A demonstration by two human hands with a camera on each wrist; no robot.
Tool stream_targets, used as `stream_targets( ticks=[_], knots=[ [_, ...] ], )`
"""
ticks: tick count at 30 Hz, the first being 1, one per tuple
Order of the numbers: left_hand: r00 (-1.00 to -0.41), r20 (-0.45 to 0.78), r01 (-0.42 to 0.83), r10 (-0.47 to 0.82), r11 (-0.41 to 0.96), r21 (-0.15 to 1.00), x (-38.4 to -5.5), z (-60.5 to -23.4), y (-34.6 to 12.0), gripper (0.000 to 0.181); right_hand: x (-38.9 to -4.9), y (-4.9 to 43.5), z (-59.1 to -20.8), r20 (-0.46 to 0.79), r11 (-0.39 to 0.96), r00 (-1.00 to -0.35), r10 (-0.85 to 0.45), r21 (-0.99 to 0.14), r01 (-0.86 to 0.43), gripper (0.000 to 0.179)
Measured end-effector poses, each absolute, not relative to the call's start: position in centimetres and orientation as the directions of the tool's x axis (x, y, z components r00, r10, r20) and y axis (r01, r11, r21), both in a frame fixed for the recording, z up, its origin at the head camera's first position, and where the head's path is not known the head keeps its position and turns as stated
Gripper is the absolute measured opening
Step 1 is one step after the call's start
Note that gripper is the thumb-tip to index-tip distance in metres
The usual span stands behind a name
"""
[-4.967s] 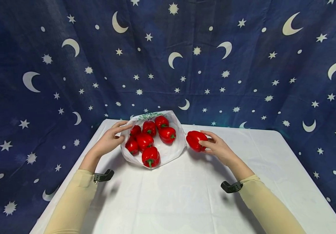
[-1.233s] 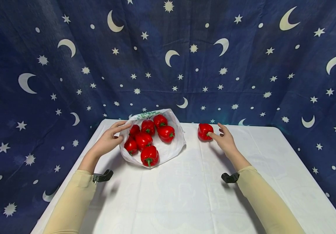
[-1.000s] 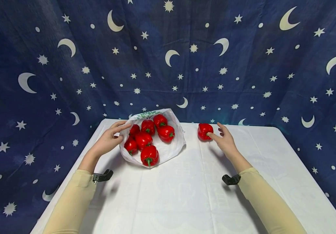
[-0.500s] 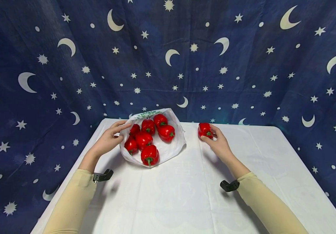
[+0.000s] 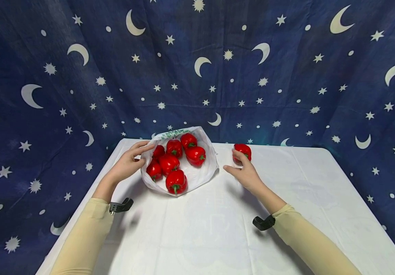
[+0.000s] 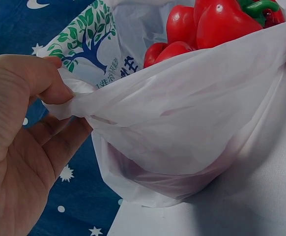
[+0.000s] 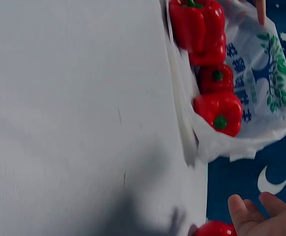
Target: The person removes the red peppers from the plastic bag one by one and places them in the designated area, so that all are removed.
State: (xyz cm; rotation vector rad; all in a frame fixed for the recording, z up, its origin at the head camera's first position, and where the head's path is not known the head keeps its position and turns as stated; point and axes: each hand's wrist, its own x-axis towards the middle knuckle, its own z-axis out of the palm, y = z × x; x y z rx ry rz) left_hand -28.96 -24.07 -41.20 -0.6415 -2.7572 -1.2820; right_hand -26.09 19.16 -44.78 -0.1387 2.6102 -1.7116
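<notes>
The left hand (image 5: 126, 165) pinches the rim of a white plastic bag (image 5: 202, 177) at its left side; in the left wrist view thumb and fingers grip the gathered plastic (image 6: 84, 103). The bag's mouth gapes toward the head camera, and several red bell peppers (image 5: 169, 163) with green stems lie inside. A single red bell pepper (image 5: 245, 150) stands on the table right of the bag. In front of it is the right hand (image 5: 247, 175), thumb and fingers spread, holding nothing and partly covering the pepper in the head view.
A white cloth covers the table (image 5: 200, 236). Its back edge meets a dark blue curtain (image 5: 183, 68) with moons and stars. Each wrist wears a black strapped mount (image 5: 264, 222). A green tree print (image 6: 89, 34) marks the bag.
Five seconds ago the right hand held a pepper beside the bag. The pepper later stands farther back; the right hand has since moved off it, left and nearer. The left hand keeps its grip.
</notes>
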Motion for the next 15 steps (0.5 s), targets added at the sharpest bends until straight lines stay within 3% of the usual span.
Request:
stream_targets(
  ticks=[8, 15],
  knots=[
    [-0.919, 0.181, 0.363, 0.35, 0.571, 0.736, -27.7, -39.8, -23.3, 0.056, -25.8, 16.6, -45.1, -0.033, 0.345, -0.987, -0.16, -0.938, -0.024, 0.084],
    [-0.912, 0.198, 0.381, 0.359, 0.561, 0.735, -28.8, -41.1, -24.2, 0.057, -25.5, 14.2, -45.2, -0.073, 0.318, -0.97, -0.232, -0.948, -0.005, 0.085]
  ],
)
